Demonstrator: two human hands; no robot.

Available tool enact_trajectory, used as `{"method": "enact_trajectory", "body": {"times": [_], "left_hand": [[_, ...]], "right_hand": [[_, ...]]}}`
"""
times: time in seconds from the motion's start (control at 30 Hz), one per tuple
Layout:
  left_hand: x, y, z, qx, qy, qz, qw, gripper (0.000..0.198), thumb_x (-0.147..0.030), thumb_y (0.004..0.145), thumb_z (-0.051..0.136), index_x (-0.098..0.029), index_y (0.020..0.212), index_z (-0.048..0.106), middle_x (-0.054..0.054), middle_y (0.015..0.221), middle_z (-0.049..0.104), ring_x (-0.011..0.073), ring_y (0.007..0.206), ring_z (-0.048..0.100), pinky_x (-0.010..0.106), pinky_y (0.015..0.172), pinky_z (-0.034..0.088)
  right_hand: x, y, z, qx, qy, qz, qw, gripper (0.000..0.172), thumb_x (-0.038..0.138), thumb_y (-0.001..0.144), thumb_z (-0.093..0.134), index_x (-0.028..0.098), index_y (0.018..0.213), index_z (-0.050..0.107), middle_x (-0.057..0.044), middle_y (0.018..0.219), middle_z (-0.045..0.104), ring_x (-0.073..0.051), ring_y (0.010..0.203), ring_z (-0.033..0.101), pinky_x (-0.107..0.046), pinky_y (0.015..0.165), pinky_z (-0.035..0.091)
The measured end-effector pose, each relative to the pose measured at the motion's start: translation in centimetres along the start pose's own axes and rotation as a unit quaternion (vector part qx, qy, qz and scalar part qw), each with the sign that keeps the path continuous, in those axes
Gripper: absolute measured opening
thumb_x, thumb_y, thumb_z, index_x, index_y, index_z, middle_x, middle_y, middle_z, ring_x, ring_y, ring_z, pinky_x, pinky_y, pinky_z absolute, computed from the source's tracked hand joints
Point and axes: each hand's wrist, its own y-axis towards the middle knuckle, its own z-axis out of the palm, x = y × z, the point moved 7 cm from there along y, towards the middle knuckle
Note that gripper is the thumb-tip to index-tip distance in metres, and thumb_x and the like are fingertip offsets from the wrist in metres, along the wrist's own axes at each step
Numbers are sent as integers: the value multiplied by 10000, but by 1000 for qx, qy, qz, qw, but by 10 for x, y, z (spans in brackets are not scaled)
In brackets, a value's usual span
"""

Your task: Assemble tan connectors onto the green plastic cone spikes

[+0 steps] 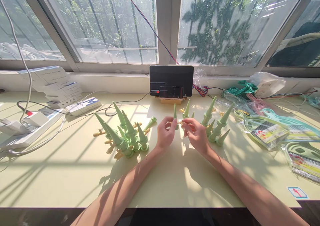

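Observation:
My left hand (166, 132) is closed round a green cone-shaped plastic spike (175, 114), which stands upright between its fingers. My right hand (196, 132) pinches a small tan valve piece (180, 122) against the side of that spike. Both hands meet over the middle of the pale yellow table (160, 182). To the left lies a heap of several green spikes with tan valves (125, 132). To the right stand several more green spikes (216, 124), upright or leaning.
A black panel with a phone on a stand (171, 86) sits at the back by the window. Boxes, a power strip and cables (37, 116) lie at the left. Packaged green items in plastic (275, 129) cover the right side.

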Motion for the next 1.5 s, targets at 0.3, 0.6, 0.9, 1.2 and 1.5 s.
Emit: {"method": "enact_trajectory", "body": {"times": [0.3,0.6,0.9,1.2,1.5], "left_hand": [[-5,-1,0,-6,28,19,999,289,-493,856,658,-209,822,617,7,740,606,109,590,559,208,473,384],[-8,-4,-1,-13,54,37,998,271,-473,871,643,-208,821,614,5,758,602,106,593,543,217,503,416],[-8,-4,-1,-20,58,36,997,275,-469,872,643,-204,806,606,-1,745,590,102,587,539,215,500,400],[-3,-2,-2,-22,49,12,998,281,-468,876,639,-196,819,603,3,749,612,97,580,555,212,515,412],[-4,-1,-2,-22,42,13,999,292,-473,874,642,-186,826,607,7,764,619,97,584,563,218,526,424]], "right_hand": [[-1,-2,2,4,11,12,1000,281,466,949,575,193,956,637,-13,743,633,-124,518,563,-273,522,507],[-3,-2,3,3,11,9,1000,289,476,953,567,195,908,617,0,701,608,-125,507,555,-269,510,480],[-3,-3,4,7,8,14,1000,290,474,958,562,194,897,608,7,691,593,-122,506,549,-264,507,473],[7,-4,2,5,-24,0,1000,266,422,957,571,189,1066,638,-26,818,649,-128,560,593,-262,522,503],[14,-2,1,8,-113,-53,992,234,368,944,592,185,1067,672,-65,927,721,-138,565,610,-284,545,507]]}}
